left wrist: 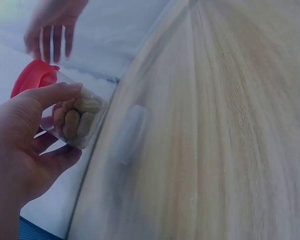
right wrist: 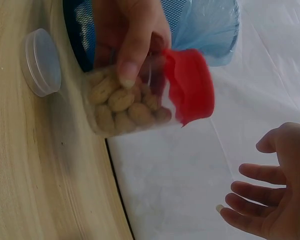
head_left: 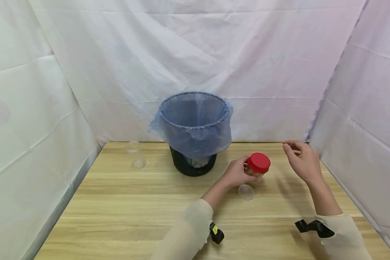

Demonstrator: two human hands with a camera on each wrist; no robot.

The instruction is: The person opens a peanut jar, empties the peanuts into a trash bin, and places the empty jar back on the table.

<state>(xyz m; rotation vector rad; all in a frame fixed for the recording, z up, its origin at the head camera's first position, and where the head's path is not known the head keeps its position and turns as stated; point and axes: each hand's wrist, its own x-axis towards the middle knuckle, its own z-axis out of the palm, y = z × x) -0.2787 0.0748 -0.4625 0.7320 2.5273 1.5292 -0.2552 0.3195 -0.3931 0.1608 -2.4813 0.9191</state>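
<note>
A clear jar of peanuts (right wrist: 125,107) with a red cover (head_left: 259,162) over its top is in my left hand (head_left: 238,173). Thumb and fingers grip the jar's sides, thumb across the front in the left wrist view. The jar tilts and is held above the table. To its right my right hand (head_left: 303,160) is raised, apart from the jar, its fingers loosely bent and holding nothing in the right wrist view (right wrist: 285,185). Below the left hand, a clear round lid (head_left: 246,192) lies on the wood.
A black mesh bin (head_left: 195,169) lined with a blue plastic bag (head_left: 198,139) stands at the back middle of the wooden table (head_left: 133,216). An uncovered clear jar (head_left: 136,155) is at the back left. White sheets (head_left: 117,54) enclose the back and sides.
</note>
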